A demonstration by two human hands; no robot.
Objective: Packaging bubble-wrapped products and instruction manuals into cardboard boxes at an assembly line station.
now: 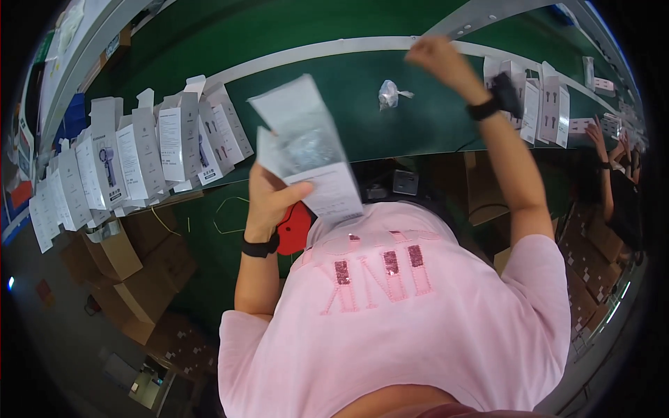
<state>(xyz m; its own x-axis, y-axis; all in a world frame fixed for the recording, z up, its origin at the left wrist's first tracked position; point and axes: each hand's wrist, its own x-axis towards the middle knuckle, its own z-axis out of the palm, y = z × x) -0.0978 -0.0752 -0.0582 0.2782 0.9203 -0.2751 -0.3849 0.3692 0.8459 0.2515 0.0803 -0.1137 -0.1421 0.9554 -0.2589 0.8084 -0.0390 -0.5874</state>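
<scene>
My left hand grips a white carton with its flaps open, thumb across the printed front. Inside the carton's mouth shows a bundle in clear plastic; what it wraps is too unclear to name. My right hand is raised over the far white strip, its fingers curled closed. Whether they hold anything is hidden. On the green table between the hands lies a small plastic-wrapped packet, nearest to my right hand and not touched by it.
Several upright white cartons stand along the left table edge, many with raised flaps. More cartons stand at the right. A metal post rises at the far side. Brown cardboard boxes sit below left. Another person's hands show far right.
</scene>
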